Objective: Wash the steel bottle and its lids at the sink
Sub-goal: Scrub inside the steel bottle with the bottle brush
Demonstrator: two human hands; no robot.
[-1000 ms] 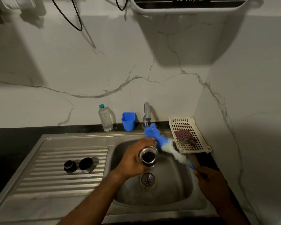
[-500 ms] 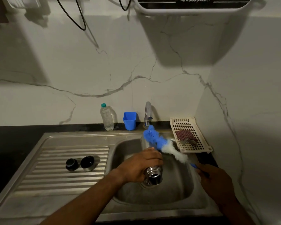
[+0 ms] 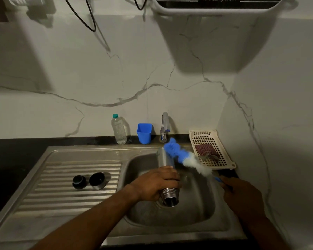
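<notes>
My left hand (image 3: 156, 183) grips the steel bottle (image 3: 167, 179) over the sink basin (image 3: 193, 212). The bottle is tipped, with its threaded open mouth pointing down and toward me and its base up near the tap. My right hand (image 3: 240, 197) holds the blue handle of a bottle brush (image 3: 185, 159), whose blue and white bristles lie beside the bottle's upper body, outside it. Two lids stand on the ribbed drainboard (image 3: 52, 195) to the left: a black stopper (image 3: 79, 181) and a steel cap (image 3: 97, 180) with a dark inside.
The tap (image 3: 164, 127) rises behind the basin. A clear plastic bottle (image 3: 119, 129) and a blue cup (image 3: 144, 132) stand at the wall. A cream perforated tray (image 3: 210, 139) with a dark scrub pad sits at the right. A white appliance hangs overhead.
My left hand has tipped the bottle over, from mouth facing up at me to mouth pointing down into the basin. The brush has stayed beside it, held by my right hand.
</notes>
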